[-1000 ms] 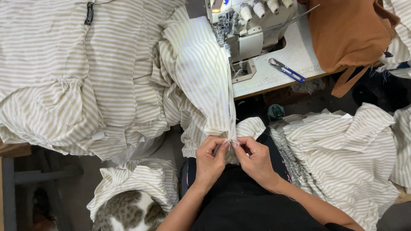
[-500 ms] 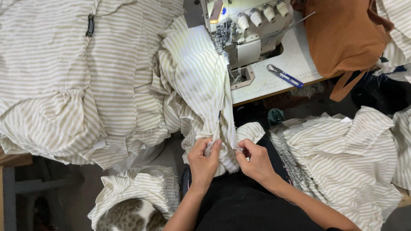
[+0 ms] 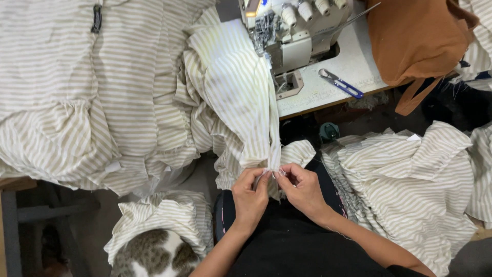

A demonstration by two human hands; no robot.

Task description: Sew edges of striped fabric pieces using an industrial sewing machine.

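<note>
- Both hands pinch the lower end of a striped piece (image 3: 241,102): left hand (image 3: 249,197) and right hand (image 3: 303,189) meet fingertip to fingertip on its seam edge, over the lap.
- Judging by this, the step is fine work on the seam end, picking or aligning; the next move needs a steady pinch and small pulls.
- Cat (image 3: 154,255) lies at lower left under cloth.
- Heap (image 3: 410,179) sits right.
- Farther off, the piece runs up to the serger (image 3: 292,31); snips (image 3: 341,83) lie beside it.

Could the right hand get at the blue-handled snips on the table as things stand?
Probably yes: the snips lie in the open on the table, nothing on them. The right hand would first have to release the striped fabric.
</note>
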